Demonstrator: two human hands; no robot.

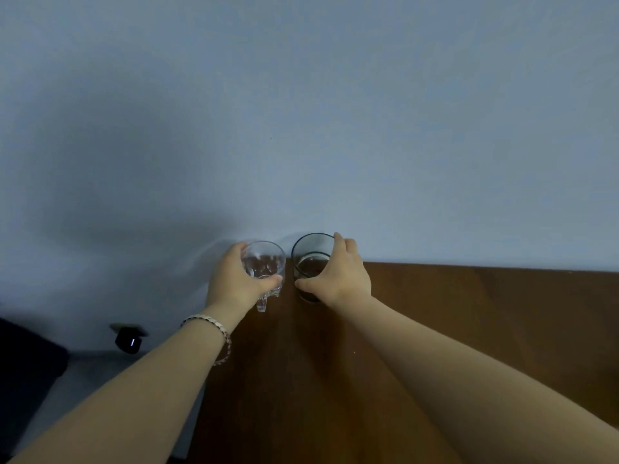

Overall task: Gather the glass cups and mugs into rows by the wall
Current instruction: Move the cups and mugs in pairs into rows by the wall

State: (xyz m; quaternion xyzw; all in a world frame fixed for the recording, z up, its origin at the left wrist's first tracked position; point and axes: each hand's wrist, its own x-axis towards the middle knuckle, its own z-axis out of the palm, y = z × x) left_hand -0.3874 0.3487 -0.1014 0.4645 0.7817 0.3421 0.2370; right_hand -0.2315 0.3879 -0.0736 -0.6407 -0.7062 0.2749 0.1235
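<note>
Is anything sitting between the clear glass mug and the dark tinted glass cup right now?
Nothing: the head view shows only a narrow bare strip of brown wooden table between the clear glass mug and the dark tinted glass cup.

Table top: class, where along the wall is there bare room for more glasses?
Bare table runs right of the dark glass, beside the wall. The left corner is crowded: left hand on the clear mug, right hand on the dark glass.

No text, label, brand or number can be read anywhere in view.
</note>
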